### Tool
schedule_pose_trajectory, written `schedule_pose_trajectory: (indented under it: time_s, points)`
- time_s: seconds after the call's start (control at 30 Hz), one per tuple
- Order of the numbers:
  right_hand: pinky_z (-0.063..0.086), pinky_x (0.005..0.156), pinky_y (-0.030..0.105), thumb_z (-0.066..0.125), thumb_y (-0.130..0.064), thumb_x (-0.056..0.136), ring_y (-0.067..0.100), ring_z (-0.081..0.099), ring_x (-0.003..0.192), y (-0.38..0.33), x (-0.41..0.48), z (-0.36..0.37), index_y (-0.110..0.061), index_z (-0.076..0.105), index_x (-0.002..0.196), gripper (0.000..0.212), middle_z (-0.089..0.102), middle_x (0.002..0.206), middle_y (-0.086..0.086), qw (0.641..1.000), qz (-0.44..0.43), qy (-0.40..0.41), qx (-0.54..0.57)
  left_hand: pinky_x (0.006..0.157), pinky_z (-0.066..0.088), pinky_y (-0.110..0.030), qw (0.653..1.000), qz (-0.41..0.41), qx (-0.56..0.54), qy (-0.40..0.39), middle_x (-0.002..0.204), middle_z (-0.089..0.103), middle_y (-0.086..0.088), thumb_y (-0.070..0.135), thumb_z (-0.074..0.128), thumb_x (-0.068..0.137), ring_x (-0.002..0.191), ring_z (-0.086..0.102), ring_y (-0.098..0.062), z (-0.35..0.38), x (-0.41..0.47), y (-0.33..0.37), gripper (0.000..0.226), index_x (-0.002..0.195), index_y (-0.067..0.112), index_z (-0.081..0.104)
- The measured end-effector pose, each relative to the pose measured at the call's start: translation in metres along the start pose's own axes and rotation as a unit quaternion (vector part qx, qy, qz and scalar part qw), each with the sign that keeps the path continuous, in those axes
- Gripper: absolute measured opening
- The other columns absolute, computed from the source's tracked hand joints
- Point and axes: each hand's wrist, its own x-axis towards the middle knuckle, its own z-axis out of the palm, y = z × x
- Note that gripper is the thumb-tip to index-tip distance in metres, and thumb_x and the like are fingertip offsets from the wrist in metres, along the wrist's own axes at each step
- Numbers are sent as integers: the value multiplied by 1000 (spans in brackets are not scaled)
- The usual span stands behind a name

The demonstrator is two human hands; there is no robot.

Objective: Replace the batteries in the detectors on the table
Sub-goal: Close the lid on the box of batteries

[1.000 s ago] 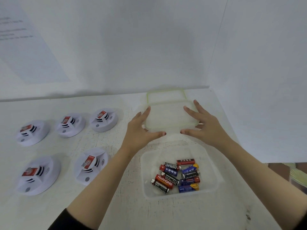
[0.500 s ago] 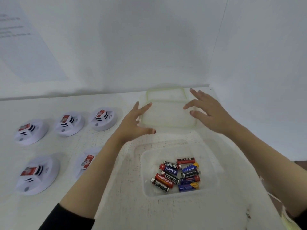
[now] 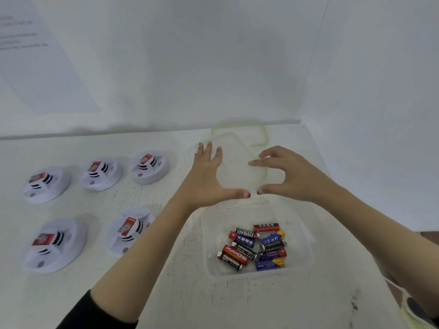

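Where legible — EVEREADY, HUAHONG batteries [image 3: 247, 248]

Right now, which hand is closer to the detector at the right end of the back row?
Left. The left hand is just right of that detector. The right hand is farther right, on the other side of the clear lid.

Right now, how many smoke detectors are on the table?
5 smoke detectors: back row left, middle, right; front row left, right. None appears hidden.
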Motion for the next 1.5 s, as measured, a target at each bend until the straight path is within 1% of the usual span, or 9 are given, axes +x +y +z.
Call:
schedule_pose_trajectory:
  time_s: [0.2, 0.43, 0.6, 0.73, 0.87, 1.0, 1.1, 1.3, 1.5]
  points:
    - [7, 113, 22, 56, -68, 71, 0, 9, 139, 2, 10, 8, -47, 22, 141, 81, 9, 155, -10, 996, -45, -55, -45, 112, -18, -25, 994, 97, 26, 35, 160, -5, 3, 63, 74, 64, 145, -16, -8, 9, 8, -18, 121, 153, 12, 9]
    - [41, 101, 38, 53, -61, 79, 28, 48, 128, 12, 5, 31, -23, 44, 139, 71, 38, 145, 15, 989, -105, 60, -84, 118, -2, -41, 974, 183, 8, 137, 151, 33, -9, 58, 60, 67, 142, 19, -14, 26, 8, -29, 97, 142, 0, 39]
    - [29, 111, 32, 37, -59, 92, 22, 38, 135, 17, 9, 27, -20, 47, 137, 61, 38, 147, 13, 988, -135, 63, -50, 120, -8, -37, 985, 164, -15, 57, 154, 17, 11, 59, 57, 62, 143, 3, 2, 10, 8, -29, 100, 148, 16, 30]
    - [6, 117, 25, 23, -61, 94, 16, 18, 143, 23, 19, 17, -28, 37, 143, 61, 23, 154, 7, 991, -106, 47, -66, 115, -11, -40, 989, 145, -21, -30, 154, 1, 14, 23, 57, 67, 142, -11, -2, -10, 4, -35, 84, 140, 46, 23]
    - [-2, 118, 33, 26, -78, 81, 14, 6, 146, 30, 21, 12, -39, 20, 145, 75, 9, 157, 2, 993, -83, 5, -89, 116, 5, -25, 994, 107, -22, 29, 158, 18, 3, -22, 35, 70, 144, 9, -7, -25, -2, -32, 90, 126, 48, 42]
    - [8, 116, 31, 44, -82, 68, 10, 4, 145, 31, 15, 12, -44, 16, 145, 91, 4, 157, -8, 996, -67, -26, -54, 114, 13, -27, 994, 92, -52, 25, 156, 27, 8, 26, 60, 90, 145, 17, -7, -22, -7, -28, 43, 125, 48, 51]
    - [15, 114, 36, 40, -88, 64, 18, 15, 143, 25, 12, 16, -42, 23, 144, 94, 16, 157, -3, 996, -50, 20, -77, 117, 0, -31, 994, 95, 48, 3, 159, 16, 3, 69, 69, 64, 147, 6, -9, -15, -6, -26, 92, 144, 33, 38]
    - [28, 106, 39, 50, -73, 71, 33, 35, 129, 16, 11, 36, -22, 46, 139, 85, 39, 146, 13, 985, -53, 120, -111, 111, -5, -13, 987, 131, 52, 76, 158, 21, -3, 41, 76, 76, 147, 9, -10, -4, 3, -37, 83, 146, 23, 34]
    - [36, 103, 44, 51, -68, 77, 39, 43, 121, 17, 13, 46, -13, 54, 132, 78, 49, 137, 19, 975, -75, 159, -138, 116, 2, -23, 984, 144, 37, 97, 154, 30, -7, 32, 76, 80, 141, 12, -5, 0, 4, -39, 73, 143, 19, 42]
